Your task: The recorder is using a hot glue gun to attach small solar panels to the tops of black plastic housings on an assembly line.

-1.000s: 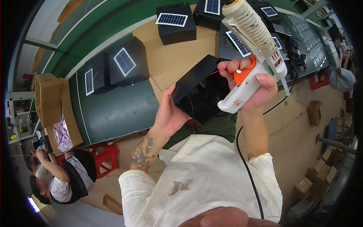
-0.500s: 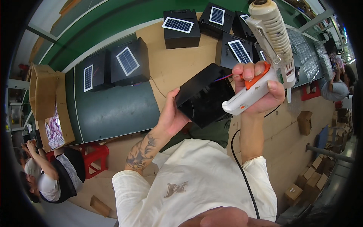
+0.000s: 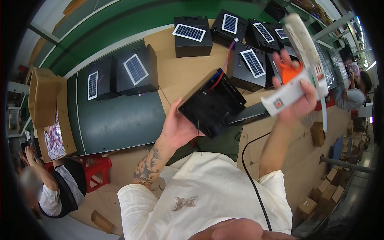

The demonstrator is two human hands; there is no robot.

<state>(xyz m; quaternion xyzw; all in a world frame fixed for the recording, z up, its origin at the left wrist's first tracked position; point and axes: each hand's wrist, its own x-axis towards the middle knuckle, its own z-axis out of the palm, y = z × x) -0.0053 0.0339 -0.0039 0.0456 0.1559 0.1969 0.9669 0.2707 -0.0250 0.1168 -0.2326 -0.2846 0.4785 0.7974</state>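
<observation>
In my left hand is an open black plastic box, gripped by its left side and tilted so that its hollow inside shows. A red and blue wire pair rises from the box's upper edge to a white plug. My right hand grips a white hot glue gun with an orange trigger, to the right of the box and apart from it. Some of its fingers are loosely spread near the trigger, and the hand is slightly blurred. Behind the box stands a black box with a solar panel on top.
Several more black boxes with solar panels line the back of the green-topped table. A carton of wires stands at the left end. A black cable hangs at my right side. A person sits left; another works far right.
My right hand has moved the glue gun rightward, away from the box. The box has turned in my left hand, showing more of its inside, and its wires now stand up beyond it.
</observation>
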